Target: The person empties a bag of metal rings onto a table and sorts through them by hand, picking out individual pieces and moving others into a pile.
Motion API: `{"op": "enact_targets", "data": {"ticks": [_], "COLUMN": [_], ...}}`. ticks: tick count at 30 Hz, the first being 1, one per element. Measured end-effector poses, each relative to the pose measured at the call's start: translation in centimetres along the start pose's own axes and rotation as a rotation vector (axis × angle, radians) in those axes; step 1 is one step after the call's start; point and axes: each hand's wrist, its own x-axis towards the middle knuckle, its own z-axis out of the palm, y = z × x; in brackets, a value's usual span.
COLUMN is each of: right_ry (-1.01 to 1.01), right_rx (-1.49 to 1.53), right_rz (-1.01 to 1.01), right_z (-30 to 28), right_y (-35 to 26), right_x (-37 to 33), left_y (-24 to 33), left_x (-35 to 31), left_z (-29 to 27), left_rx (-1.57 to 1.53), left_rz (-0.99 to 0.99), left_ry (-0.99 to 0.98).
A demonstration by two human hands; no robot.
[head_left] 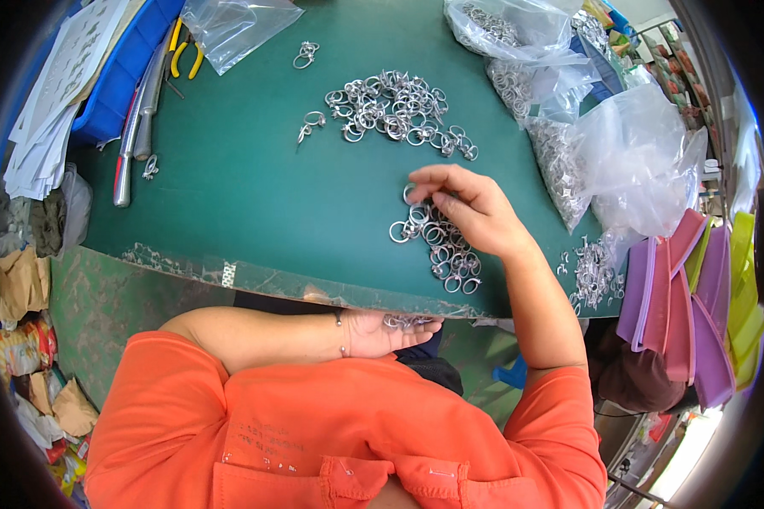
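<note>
My right hand (474, 208) is over a small pile of silver-coloured metal rings (452, 253) on the green tabletop. Its fingers are curled in, with one ring (408, 195) at the slightly blurred fingertips. Just below the table's front edge, my left hand (372, 334) lies palm up and cupped, with several rings (406, 321) in it, partly hidden by the edge. Farther back is a larger heap of rings (390, 103). Small groups of rings (312, 120) lie to its left and behind it.
Clear bags of metal pieces (560, 161) stand at the right, with loose small parts (596, 271) nearer me. Pink and purple plastic bins (675, 297) are at the right edge. At the left are metal rods (127, 157), yellow-handled pliers (185, 55) and a blue tray (123, 81) with papers.
</note>
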Motion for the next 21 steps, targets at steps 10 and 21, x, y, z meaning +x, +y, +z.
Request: {"op": "enact_targets", "data": {"ticks": [10, 21], "right_ry": [-0.317, 0.056], "right_rx": [-0.38, -0.442], "right_rz": [-0.425, -0.346], "right_z": [1.1, 3.8], "right_y": [-0.9, -1.3], "right_x": [-3.1, -10.1], "left_y": [0.0, -2.3], "left_x": [0.1, 3.8], "left_z": [0.6, 0.0], "left_rx": [-0.064, -0.178], "left_rz": [-0.068, -0.117], "left_ry": [-0.107, -0.41]}}
